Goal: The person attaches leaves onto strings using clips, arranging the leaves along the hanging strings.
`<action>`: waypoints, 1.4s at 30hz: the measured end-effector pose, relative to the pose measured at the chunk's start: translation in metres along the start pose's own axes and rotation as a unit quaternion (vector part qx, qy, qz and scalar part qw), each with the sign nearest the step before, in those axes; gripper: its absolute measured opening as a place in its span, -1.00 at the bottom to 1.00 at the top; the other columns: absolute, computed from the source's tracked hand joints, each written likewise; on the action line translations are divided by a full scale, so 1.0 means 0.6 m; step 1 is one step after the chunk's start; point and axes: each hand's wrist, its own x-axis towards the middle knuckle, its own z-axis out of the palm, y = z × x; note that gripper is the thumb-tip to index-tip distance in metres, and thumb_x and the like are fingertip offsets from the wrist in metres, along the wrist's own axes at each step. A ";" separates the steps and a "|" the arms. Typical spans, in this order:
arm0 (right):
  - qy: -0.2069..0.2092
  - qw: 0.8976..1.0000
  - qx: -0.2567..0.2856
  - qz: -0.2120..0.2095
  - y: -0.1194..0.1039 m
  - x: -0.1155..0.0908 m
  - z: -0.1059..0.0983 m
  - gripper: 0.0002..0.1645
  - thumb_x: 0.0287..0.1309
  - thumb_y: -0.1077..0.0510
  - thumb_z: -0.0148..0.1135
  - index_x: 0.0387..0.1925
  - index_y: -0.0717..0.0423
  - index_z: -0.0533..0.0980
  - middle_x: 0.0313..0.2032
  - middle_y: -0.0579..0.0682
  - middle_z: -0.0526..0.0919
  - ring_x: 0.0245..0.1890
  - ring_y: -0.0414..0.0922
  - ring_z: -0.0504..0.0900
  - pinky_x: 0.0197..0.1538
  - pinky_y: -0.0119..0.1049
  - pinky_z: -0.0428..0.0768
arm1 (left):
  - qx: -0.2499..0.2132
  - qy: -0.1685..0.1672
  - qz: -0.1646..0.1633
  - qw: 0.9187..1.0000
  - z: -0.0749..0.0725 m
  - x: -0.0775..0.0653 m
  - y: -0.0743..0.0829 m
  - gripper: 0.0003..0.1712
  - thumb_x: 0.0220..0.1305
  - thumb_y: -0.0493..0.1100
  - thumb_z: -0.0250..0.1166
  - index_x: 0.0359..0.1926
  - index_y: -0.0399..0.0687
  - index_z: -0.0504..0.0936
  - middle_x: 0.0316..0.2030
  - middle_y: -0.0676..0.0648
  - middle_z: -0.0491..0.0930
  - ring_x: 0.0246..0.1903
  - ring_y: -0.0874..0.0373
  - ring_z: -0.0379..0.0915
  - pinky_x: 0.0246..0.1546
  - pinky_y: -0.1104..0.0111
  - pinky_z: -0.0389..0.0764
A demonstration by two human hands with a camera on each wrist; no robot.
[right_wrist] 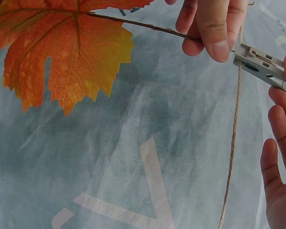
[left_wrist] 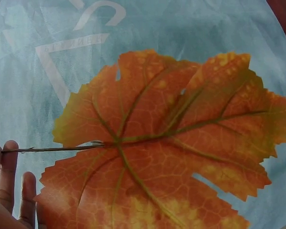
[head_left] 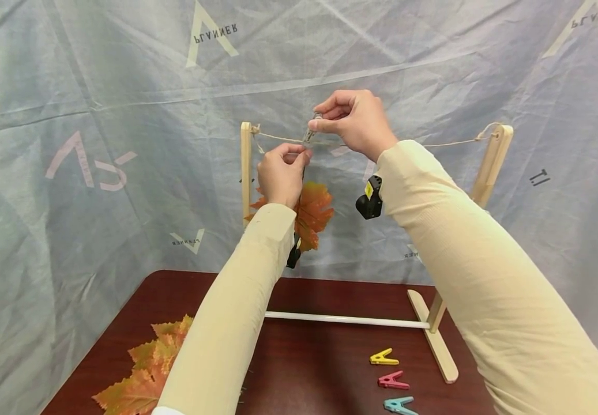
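An orange artificial maple leaf (head_left: pixel 315 214) hangs from its thin brown stem (right_wrist: pixel 148 25), pinched between the thumb and fingers of my left hand (head_left: pixel 281 174). In the left wrist view the leaf (left_wrist: pixel 162 138) fills most of the picture, with fingertips at the stem's end. My right hand (head_left: pixel 358 120) pinches a grey clothespin (right_wrist: pixel 260 64) by its handle end, just above the left hand. In the right wrist view the clothespin's tip lies at the twine (right_wrist: pixel 234 119), right beside the left fingertips and the stem end.
The twine spans a wooden frame with a left post (head_left: pixel 245 173), a right post (head_left: pixel 493 158) and a white crossbar (head_left: pixel 345 319). More orange leaves (head_left: pixel 148 369) lie at the table's left. Yellow (head_left: pixel 384 357), pink (head_left: pixel 394 380) and light-blue clothespins (head_left: pixel 400 405) lie at front right.
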 end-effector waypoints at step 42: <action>-0.093 0.994 -0.023 0.049 -0.001 -0.015 0.009 -0.44 0.14 -0.01 0.53 0.15 0.09 0.64 -0.11 0.04 0.73 -0.06 -0.10 0.63 -0.03 -0.27 0.53 | 0.044 -0.085 0.029 0.995 -0.031 -0.011 -0.023 -0.72 0.29 0.00 0.45 -0.07 -0.04 0.79 -0.22 0.00 0.79 -0.13 0.13 0.66 -0.04 0.25 0.58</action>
